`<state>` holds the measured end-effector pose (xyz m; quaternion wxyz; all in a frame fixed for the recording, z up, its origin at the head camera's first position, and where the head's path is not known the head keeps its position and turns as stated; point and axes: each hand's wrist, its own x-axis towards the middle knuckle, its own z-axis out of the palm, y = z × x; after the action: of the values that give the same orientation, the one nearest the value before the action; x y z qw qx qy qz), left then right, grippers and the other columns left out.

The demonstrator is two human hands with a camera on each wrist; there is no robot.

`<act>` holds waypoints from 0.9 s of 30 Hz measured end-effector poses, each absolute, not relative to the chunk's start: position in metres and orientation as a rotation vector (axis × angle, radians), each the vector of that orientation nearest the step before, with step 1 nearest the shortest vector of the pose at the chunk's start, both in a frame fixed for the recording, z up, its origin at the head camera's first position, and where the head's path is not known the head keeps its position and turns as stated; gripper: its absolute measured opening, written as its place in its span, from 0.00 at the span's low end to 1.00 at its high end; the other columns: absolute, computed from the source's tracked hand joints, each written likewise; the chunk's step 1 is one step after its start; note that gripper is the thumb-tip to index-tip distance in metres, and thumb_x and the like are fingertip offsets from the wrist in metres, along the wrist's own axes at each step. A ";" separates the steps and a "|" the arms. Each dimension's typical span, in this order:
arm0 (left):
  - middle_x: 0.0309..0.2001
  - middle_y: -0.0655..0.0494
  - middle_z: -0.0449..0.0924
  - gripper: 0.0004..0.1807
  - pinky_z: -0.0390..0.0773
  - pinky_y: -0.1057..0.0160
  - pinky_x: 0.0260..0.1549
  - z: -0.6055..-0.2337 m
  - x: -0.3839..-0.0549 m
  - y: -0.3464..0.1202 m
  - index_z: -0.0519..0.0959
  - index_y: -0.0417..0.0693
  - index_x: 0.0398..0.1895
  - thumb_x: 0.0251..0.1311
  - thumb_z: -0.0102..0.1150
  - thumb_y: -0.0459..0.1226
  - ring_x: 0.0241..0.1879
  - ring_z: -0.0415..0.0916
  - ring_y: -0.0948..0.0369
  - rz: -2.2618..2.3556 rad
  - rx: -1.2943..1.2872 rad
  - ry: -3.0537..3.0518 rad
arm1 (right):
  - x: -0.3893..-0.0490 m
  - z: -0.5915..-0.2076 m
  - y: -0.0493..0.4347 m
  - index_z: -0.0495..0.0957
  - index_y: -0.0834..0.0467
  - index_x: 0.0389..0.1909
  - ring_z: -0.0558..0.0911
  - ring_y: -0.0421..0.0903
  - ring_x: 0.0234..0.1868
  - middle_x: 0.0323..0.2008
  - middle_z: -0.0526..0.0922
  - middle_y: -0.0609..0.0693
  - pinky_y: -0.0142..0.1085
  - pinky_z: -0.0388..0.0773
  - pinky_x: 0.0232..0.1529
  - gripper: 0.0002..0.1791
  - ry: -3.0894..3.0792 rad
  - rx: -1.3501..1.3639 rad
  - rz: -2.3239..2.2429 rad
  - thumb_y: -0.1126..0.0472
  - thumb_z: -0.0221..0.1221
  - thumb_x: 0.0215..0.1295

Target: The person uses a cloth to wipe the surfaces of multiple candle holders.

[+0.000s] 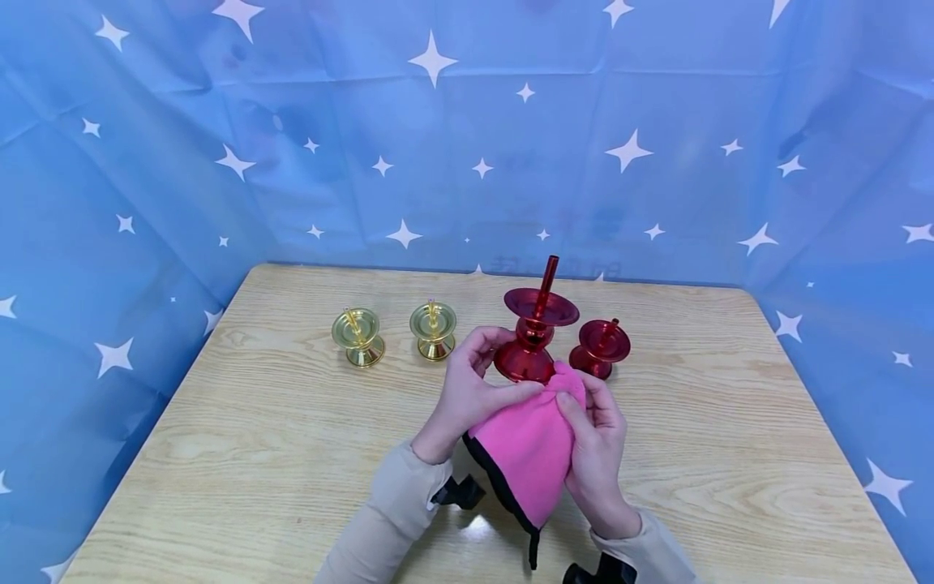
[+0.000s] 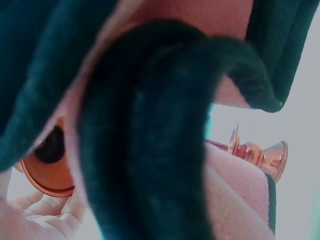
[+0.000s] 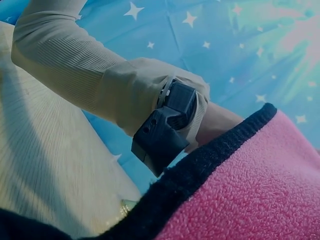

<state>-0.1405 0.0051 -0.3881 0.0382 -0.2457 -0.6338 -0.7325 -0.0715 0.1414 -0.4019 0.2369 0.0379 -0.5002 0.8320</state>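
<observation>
A tall, glossy red metallic-looking candle holder [image 1: 527, 361], with a flared round base, shallow dish and slim tube, is held over the pale wood-grained table [image 1: 219, 454], tube leaning towards one o'clock. At its seven o'clock, the left hand [image 1: 474, 393] has its fingers clamped round the base's side, thumb stretched along the near rim over a fluffy pink cloth [image 1: 525, 454] with black edging. At five o'clock, the right hand's [image 1: 598, 442] fingers and thumb pinch this cloth, bunched against the base; its tapered end hangs towards six o'clock. A shorter shiny red candle holder [image 1: 600, 341] stands just beside, near four o'clock. Towards nine o'clock stand two small gold candle holders with greenish dishes, one nearer [image 1: 435, 349], one farther [image 1: 367, 355]. Beige sleeves [image 3: 75, 70] show fine ribbing.
</observation>
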 end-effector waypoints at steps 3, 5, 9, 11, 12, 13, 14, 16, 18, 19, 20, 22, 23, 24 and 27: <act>0.48 0.40 0.78 0.30 0.73 0.61 0.51 -0.387 -0.140 0.007 0.70 0.32 0.48 0.36 0.71 0.21 0.49 0.74 0.57 -2.266 -0.717 -1.942 | -0.071 -0.402 0.141 0.78 0.64 0.45 0.79 0.42 0.39 0.44 0.82 0.52 0.28 0.76 0.37 0.15 -1.368 0.091 2.278 0.79 0.50 0.62; 0.47 0.39 0.78 0.30 0.74 0.61 0.51 -0.388 -0.140 0.008 0.70 0.31 0.47 0.36 0.71 0.21 0.49 0.75 0.57 -2.280 -0.705 -1.929 | -0.071 -0.403 0.141 0.78 0.64 0.46 0.79 0.42 0.39 0.44 0.82 0.52 0.27 0.76 0.36 0.15 -1.360 0.089 2.277 0.79 0.50 0.62; 0.46 0.37 0.78 0.27 0.75 0.61 0.49 -0.389 -0.140 0.010 0.71 0.29 0.46 0.36 0.69 0.19 0.46 0.76 0.60 -2.308 -0.718 -1.882 | -0.072 -0.403 0.140 0.77 0.65 0.46 0.79 0.42 0.38 0.42 0.82 0.52 0.27 0.76 0.35 0.15 -1.352 0.095 2.269 0.79 0.50 0.62; 0.46 0.36 0.77 0.27 0.75 0.61 0.48 -0.390 -0.140 0.010 0.72 0.29 0.45 0.36 0.68 0.18 0.45 0.76 0.61 -2.314 -0.732 -1.860 | -0.072 -0.403 0.140 0.77 0.65 0.46 0.79 0.42 0.38 0.42 0.82 0.52 0.27 0.76 0.36 0.15 -1.348 0.097 2.269 0.79 0.51 0.62; 0.46 0.36 0.77 0.27 0.76 0.62 0.48 -0.390 -0.140 0.011 0.71 0.28 0.45 0.36 0.68 0.17 0.45 0.76 0.62 -2.313 -0.740 -1.852 | -0.072 -0.403 0.139 0.77 0.65 0.46 0.79 0.42 0.39 0.42 0.82 0.53 0.27 0.76 0.36 0.15 -1.344 0.100 2.270 0.79 0.51 0.62; 0.47 0.36 0.77 0.27 0.76 0.62 0.48 -0.390 -0.140 0.011 0.71 0.28 0.44 0.36 0.68 0.17 0.45 0.76 0.63 -2.312 -0.744 -1.846 | -0.072 -0.403 0.139 0.77 0.65 0.46 0.79 0.42 0.39 0.42 0.82 0.53 0.27 0.76 0.36 0.15 -1.341 0.102 2.271 0.79 0.51 0.62; 0.47 0.35 0.77 0.27 0.76 0.63 0.47 -0.390 -0.141 0.011 0.71 0.28 0.44 0.36 0.68 0.17 0.45 0.76 0.63 -2.312 -0.746 -1.840 | -0.072 -0.403 0.139 0.77 0.66 0.46 0.79 0.43 0.39 0.42 0.82 0.53 0.27 0.76 0.37 0.15 -1.334 0.107 2.275 0.79 0.51 0.62; 0.47 0.35 0.76 0.26 0.76 0.63 0.47 -0.390 -0.141 0.011 0.71 0.27 0.44 0.36 0.67 0.17 0.45 0.76 0.64 -2.318 -0.747 -1.835 | -0.072 -0.403 0.138 0.78 0.66 0.46 0.79 0.43 0.39 0.43 0.82 0.53 0.27 0.76 0.37 0.15 -1.320 0.121 2.283 0.79 0.50 0.62; 0.47 0.36 0.76 0.26 0.76 0.63 0.46 -0.390 -0.142 0.011 0.71 0.26 0.44 0.36 0.67 0.17 0.44 0.75 0.64 -2.340 -0.743 -1.827 | -0.072 -0.403 0.137 0.78 0.66 0.45 0.79 0.43 0.39 0.42 0.82 0.53 0.27 0.76 0.36 0.15 -1.314 0.134 2.287 0.80 0.50 0.61; 0.47 0.36 0.75 0.26 0.76 0.63 0.46 -0.389 -0.142 0.011 0.71 0.26 0.44 0.36 0.67 0.17 0.44 0.75 0.64 -2.350 -0.740 -1.824 | -0.072 -0.403 0.137 0.78 0.66 0.45 0.79 0.43 0.38 0.42 0.82 0.53 0.27 0.76 0.36 0.15 -1.313 0.137 2.288 0.80 0.50 0.61; 0.47 0.36 0.75 0.26 0.77 0.63 0.46 -0.389 -0.142 0.011 0.71 0.25 0.44 0.36 0.66 0.16 0.44 0.75 0.64 -2.362 -0.740 -1.819 | -0.072 -0.402 0.137 0.78 0.66 0.45 0.79 0.43 0.38 0.42 0.82 0.53 0.27 0.76 0.36 0.15 -1.312 0.140 2.291 0.80 0.50 0.61; 0.46 0.37 0.75 0.26 0.77 0.63 0.46 -0.388 -0.143 0.010 0.71 0.25 0.44 0.36 0.66 0.16 0.44 0.75 0.63 -2.384 -0.740 -1.810 | -0.072 -0.402 0.136 0.78 0.66 0.45 0.79 0.43 0.37 0.41 0.83 0.53 0.27 0.76 0.35 0.15 -1.320 0.134 2.288 0.80 0.50 0.61; 0.46 0.38 0.75 0.26 0.77 0.63 0.45 -0.388 -0.143 0.010 0.71 0.25 0.44 0.36 0.66 0.17 0.44 0.75 0.63 -2.390 -0.740 -1.805 | -0.072 -0.401 0.136 0.78 0.66 0.45 0.79 0.43 0.37 0.40 0.83 0.53 0.27 0.76 0.35 0.15 -1.328 0.126 2.283 0.80 0.50 0.61; 0.46 0.38 0.75 0.26 0.77 0.63 0.45 -0.387 -0.143 0.010 0.71 0.25 0.44 0.36 0.66 0.17 0.44 0.75 0.63 -2.394 -0.740 -1.802 | -0.072 -0.401 0.136 0.78 0.66 0.45 0.79 0.43 0.37 0.40 0.83 0.53 0.27 0.76 0.35 0.15 -1.334 0.118 2.280 0.79 0.50 0.61; 0.46 0.39 0.75 0.26 0.78 0.64 0.44 -0.388 -0.143 0.011 0.70 0.25 0.45 0.37 0.65 0.17 0.44 0.74 0.63 -2.415 -0.736 -1.784 | -0.072 -0.400 0.136 0.78 0.66 0.45 0.79 0.43 0.37 0.40 0.83 0.53 0.27 0.76 0.35 0.14 -1.349 0.099 2.274 0.79 0.51 0.61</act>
<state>-0.1432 0.0106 -0.3876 0.0250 -0.2380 -0.5769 -0.7810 -0.0722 0.1361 -0.4003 0.2454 0.0362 -0.4944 0.8331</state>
